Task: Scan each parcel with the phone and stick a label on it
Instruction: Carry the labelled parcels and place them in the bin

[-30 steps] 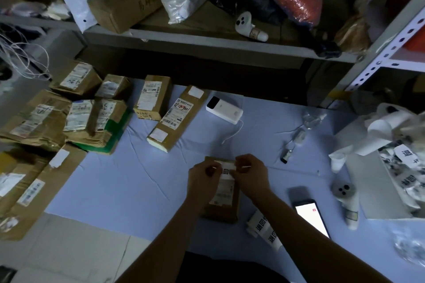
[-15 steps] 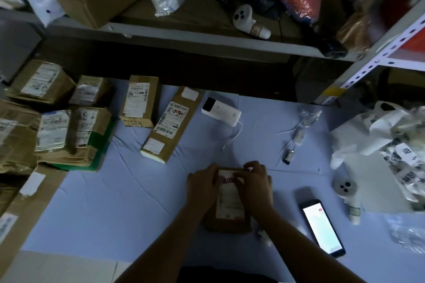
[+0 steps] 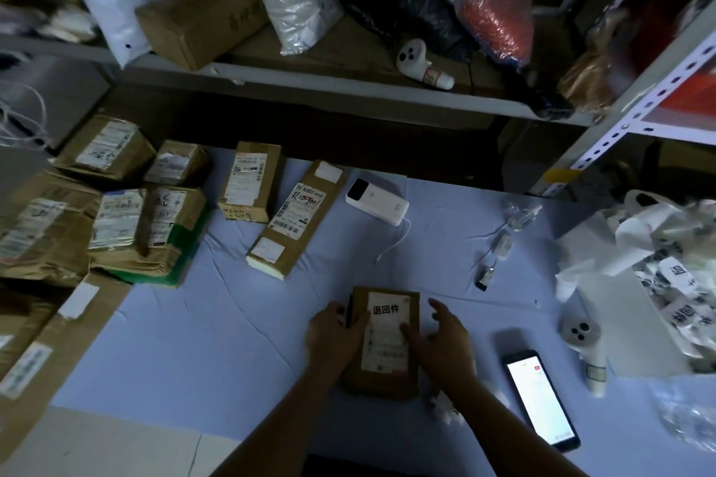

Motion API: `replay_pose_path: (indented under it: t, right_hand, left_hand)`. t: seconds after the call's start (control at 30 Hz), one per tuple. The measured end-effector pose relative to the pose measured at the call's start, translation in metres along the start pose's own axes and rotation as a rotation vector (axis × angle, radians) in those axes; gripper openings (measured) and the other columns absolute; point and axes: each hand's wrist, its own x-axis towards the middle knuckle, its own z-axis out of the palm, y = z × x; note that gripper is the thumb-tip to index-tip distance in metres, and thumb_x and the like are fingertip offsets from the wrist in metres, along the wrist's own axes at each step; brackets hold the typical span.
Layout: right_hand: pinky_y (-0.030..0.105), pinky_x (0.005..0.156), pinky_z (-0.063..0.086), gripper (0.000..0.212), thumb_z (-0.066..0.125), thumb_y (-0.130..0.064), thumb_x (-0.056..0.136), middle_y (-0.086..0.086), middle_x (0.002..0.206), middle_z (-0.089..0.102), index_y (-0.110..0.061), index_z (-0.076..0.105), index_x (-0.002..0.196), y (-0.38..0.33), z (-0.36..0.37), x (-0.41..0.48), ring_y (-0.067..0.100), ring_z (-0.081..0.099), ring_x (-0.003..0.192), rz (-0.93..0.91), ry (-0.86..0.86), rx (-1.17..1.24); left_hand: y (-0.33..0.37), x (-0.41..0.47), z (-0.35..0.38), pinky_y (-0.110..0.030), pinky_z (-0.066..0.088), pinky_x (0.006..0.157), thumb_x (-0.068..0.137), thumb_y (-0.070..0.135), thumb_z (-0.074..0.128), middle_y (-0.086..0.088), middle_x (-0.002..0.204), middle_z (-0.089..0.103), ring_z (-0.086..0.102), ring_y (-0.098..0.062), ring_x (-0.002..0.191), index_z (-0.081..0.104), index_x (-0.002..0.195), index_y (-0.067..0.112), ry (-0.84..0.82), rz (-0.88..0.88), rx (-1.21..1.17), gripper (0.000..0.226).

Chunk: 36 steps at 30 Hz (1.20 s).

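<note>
On blue cloth (image 3: 193, 341): left hand (image 3: 333, 337) grips parcel (image 3: 381, 383) edge; right hand (image 3: 445, 341) open-fingered, thumb on label (image 3: 385, 310).

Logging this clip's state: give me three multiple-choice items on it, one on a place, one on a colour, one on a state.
1. Where is the phone? A on the shelf; B on the cloth, right of the parcel; C on top of the parcel.
2. The power bank is: A black; B red; C white.
3. The phone's screen is: A lit; B dark; C face down.
B: it lies flat on the cloth, right of the parcel. C: its casing is white. A: the screen glows.
</note>
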Motion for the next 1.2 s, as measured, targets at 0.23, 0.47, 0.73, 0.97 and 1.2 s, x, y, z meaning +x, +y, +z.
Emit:
replay_pose_path:
  t: [0.23, 0.47, 0.73, 0.97, 1.2]
  right_hand:
    - [0.008, 0.052, 0.048, 0.017, 0.073, -0.035, 0.09, -0.023, 0.085, 0.072, -0.035, 0.071, 0.107, 0.0, 0.003, -0.008, -0.016, 0.064, 0.067, -0.124, -0.193, 0.137]
    - [0.018, 0.067, 0.058, 0.026, 0.075, -0.034, 0.089, -0.012, 0.092, 0.075, -0.037, 0.071, 0.114, -0.064, 0.04, -0.042, -0.001, 0.069, 0.075, -0.335, -0.338, 0.168]
    - [0.035, 0.08, 0.06, 0.026, 0.071, -0.046, 0.09, -0.016, 0.102, 0.075, -0.03, 0.076, 0.11, -0.168, 0.14, -0.143, 0.006, 0.07, 0.093, -0.587, -0.462, 0.061]
    - [0.02, 0.067, 0.055, 0.03, 0.067, -0.051, 0.09, -0.021, 0.098, 0.074, -0.032, 0.075, 0.111, -0.273, 0.266, -0.268, -0.003, 0.066, 0.086, -0.688, -0.548, 0.027]
    - [0.031, 0.085, 0.061, 0.038, 0.069, -0.051, 0.09, -0.016, 0.109, 0.074, -0.028, 0.073, 0.119, -0.366, 0.396, -0.365, 0.002, 0.069, 0.096, -0.678, -0.715, 0.014]
  left_hand:
    - [-0.023, -0.047, -0.002, -0.038, 0.059, 0.085, 0.082, 0.035, 0.078, 0.002, 0.11, 0.074, 0.07, -0.012, 0.095, 0.071, 0.119, 0.023, -0.098, 0.026, -0.318, 0.04]
    - [-0.061, -0.104, -0.055, -0.026, 0.058, 0.067, 0.09, 0.037, 0.071, 0.01, 0.101, 0.061, 0.067, -0.006, 0.083, 0.059, 0.097, 0.065, 0.214, -0.026, -0.492, 0.032]
    - [-0.168, -0.153, -0.163, -0.013, 0.05, 0.055, 0.088, 0.04, 0.068, 0.007, 0.101, 0.057, 0.064, 0.004, 0.08, 0.058, 0.092, 0.074, 0.559, -0.086, -0.622, 0.035]
    - [-0.304, -0.204, -0.299, -0.026, 0.053, 0.073, 0.092, 0.042, 0.067, 0.005, 0.102, 0.054, 0.062, -0.012, 0.094, 0.063, 0.093, 0.064, 0.714, -0.061, -0.64, 0.022]
    - [-0.435, -0.22, -0.429, -0.031, 0.056, 0.076, 0.093, 0.04, 0.066, 0.002, 0.107, 0.05, 0.061, -0.017, 0.099, 0.065, 0.12, 0.037, 0.8, -0.123, -0.662, 0.027]
